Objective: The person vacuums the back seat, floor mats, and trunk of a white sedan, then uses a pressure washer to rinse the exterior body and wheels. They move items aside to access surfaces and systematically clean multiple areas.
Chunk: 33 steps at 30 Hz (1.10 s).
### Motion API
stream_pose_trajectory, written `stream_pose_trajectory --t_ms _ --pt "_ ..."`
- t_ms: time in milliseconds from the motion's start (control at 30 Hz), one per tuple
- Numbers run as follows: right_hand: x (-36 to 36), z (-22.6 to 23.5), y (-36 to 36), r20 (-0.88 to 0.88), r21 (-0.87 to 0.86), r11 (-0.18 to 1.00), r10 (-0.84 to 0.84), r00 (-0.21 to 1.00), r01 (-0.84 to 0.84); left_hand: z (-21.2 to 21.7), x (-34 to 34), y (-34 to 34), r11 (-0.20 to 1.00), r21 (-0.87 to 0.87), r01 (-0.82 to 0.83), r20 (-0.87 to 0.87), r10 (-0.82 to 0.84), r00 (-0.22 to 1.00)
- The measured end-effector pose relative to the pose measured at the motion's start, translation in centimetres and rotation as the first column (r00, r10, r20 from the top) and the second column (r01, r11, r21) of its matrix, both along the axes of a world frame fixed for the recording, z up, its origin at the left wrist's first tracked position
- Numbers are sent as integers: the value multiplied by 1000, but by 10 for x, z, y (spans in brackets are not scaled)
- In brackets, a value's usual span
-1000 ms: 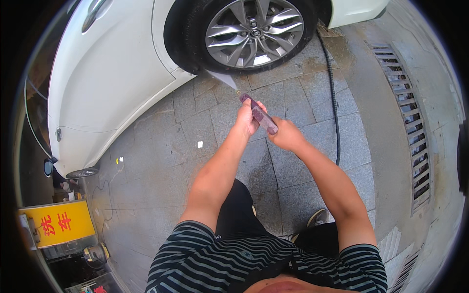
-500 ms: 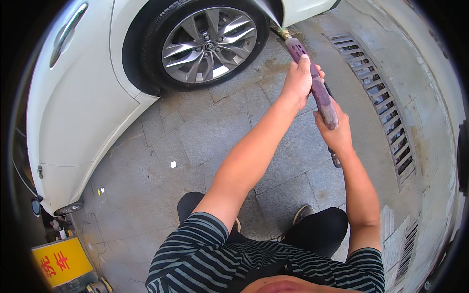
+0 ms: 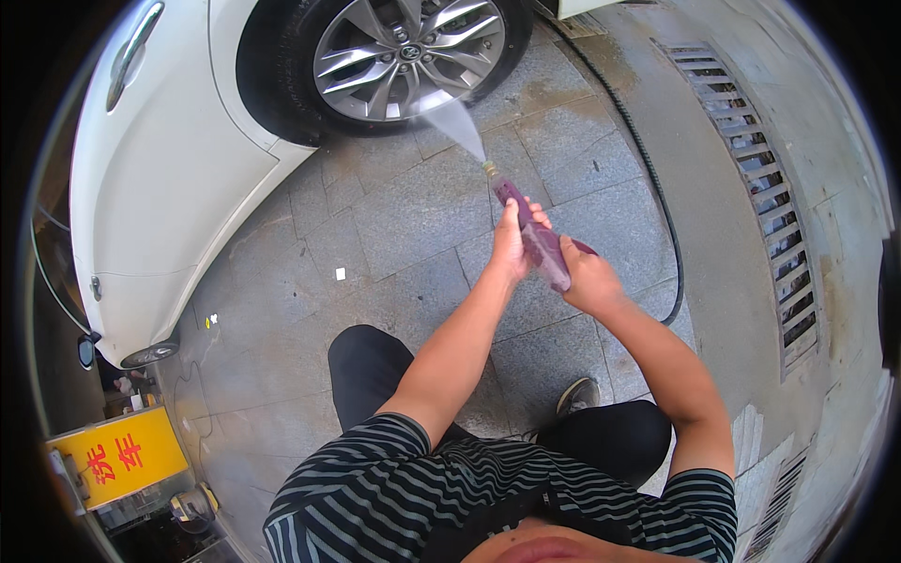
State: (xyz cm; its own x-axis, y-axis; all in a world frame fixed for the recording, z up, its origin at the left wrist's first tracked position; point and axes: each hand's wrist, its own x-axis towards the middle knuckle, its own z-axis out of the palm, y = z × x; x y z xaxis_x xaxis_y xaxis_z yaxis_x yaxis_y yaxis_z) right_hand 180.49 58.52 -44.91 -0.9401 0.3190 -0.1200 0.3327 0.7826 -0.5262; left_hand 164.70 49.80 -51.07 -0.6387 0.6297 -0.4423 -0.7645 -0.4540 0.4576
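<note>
Spray gun (image 3: 535, 235) is gripped by left hand (image 3: 511, 249) and right hand (image 3: 587, 280), its trigger hidden; spray reaches the wheel (image 3: 408, 52).

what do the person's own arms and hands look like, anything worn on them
Both forearms are bare from the elbow down. The left hand and the right hand wear no gloves, and no watch, ring or band shows on either wrist. Short sleeves of a dark shirt with thin pale stripes end above the elbows on both arms.
</note>
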Motion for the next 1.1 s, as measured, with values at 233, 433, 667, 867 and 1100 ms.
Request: stream_pose_trajectory --t_ms 233,433,667,867,1100 --pt "19 48 13 -409 -106 968 166 897 -228 128 16 -15 992 -51 -117 -232 102 967" --pt "12 82 23 -498 -339 922 -343 797 186 198 8 56 979 -65 193 -472 -200 859" --pt "30 77 16 -113 -69 979 186 976 -194 83 37 -31 982 -22 -187 24 188 982" --pt "60 117 68 -294 -47 941 -334 896 335 138 48 129 972 9 234 -346 -216 913" --pt "45 204 36 -524 -243 929 117 844 -279 295 52 8 962 208 -175 -402 247 882"
